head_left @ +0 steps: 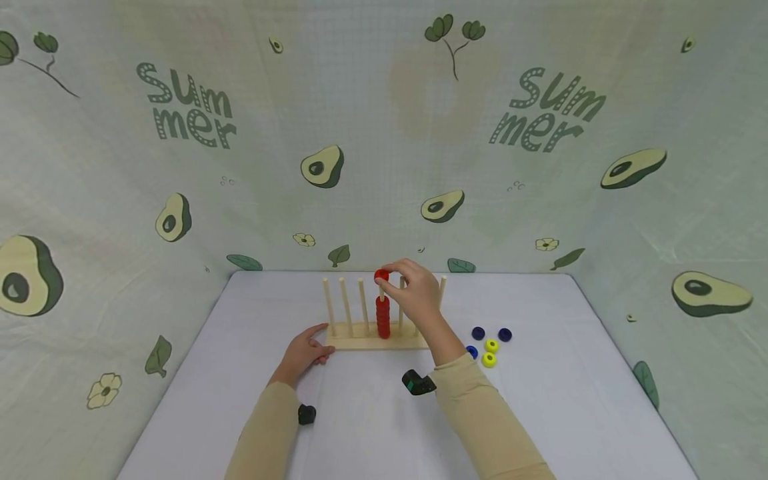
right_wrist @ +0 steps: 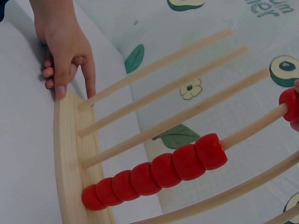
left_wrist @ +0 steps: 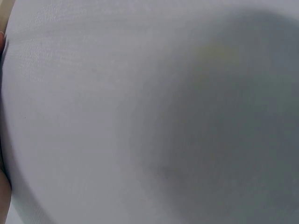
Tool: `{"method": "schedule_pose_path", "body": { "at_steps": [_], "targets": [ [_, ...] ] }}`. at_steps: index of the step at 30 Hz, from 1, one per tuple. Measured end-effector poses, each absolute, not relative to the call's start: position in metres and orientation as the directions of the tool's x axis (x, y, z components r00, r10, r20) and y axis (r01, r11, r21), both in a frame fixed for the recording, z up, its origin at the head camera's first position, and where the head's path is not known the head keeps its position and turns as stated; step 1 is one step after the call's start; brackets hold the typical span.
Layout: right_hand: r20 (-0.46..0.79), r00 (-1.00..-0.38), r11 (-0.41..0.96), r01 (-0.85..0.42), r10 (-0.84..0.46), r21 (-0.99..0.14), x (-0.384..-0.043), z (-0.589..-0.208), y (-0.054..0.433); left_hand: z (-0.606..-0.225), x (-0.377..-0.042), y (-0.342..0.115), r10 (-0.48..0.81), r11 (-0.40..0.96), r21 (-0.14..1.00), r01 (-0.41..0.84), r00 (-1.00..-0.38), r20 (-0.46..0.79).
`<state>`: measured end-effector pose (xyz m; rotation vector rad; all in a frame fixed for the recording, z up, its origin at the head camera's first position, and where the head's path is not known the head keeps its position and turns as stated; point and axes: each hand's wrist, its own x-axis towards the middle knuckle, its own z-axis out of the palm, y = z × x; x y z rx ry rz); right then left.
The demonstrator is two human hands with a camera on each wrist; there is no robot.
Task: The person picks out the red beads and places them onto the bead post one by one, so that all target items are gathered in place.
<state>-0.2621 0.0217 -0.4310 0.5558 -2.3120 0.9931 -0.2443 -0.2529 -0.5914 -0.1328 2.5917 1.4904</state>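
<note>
A wooden peg stand [head_left: 354,344] with several upright pegs sits at the far middle of the table. My left hand [head_left: 303,350] holds the left end of its base between thumb and index finger, plainly seen in the right wrist view. One peg carries a stack of several red beads [right_wrist: 152,177]. At the top of that same peg, my right hand [head_left: 418,292] pinches another red bead [head_left: 381,274]. This bead [right_wrist: 290,105] meets the peg's tip; whether it is threaded on, I cannot tell. The left wrist view is mostly blurred white tabletop [left_wrist: 70,116].
Right of the stand lie loose beads: two yellow, including a yellow bead [head_left: 489,360], a blue bead [head_left: 472,352] partly behind the right arm, and two dark blue, including a dark blue bead [head_left: 505,335]. A printed cloth [head_left: 384,133] hangs behind and beside the table.
</note>
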Motion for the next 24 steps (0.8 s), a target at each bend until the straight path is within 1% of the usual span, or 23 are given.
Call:
{"method": "schedule_pose_path", "body": {
  "at_steps": [12, 24],
  "targets": [
    [0.614, -0.77, 0.663, -0.553, -0.175, -0.505, -0.2625, -0.4316, 0.0217, -0.5908, -0.2438, -0.2528, -0.005, 0.519, 0.842, -0.147, -0.986, -0.169],
    [0.627, -0.757, 0.678, -0.56, -0.185, -0.476, -0.2623, -0.4321, 0.0222, -0.5916, -0.2442, -0.2523, -0.009, 0.521, 0.839, -0.159, -0.984, -0.18]
  ]
}}
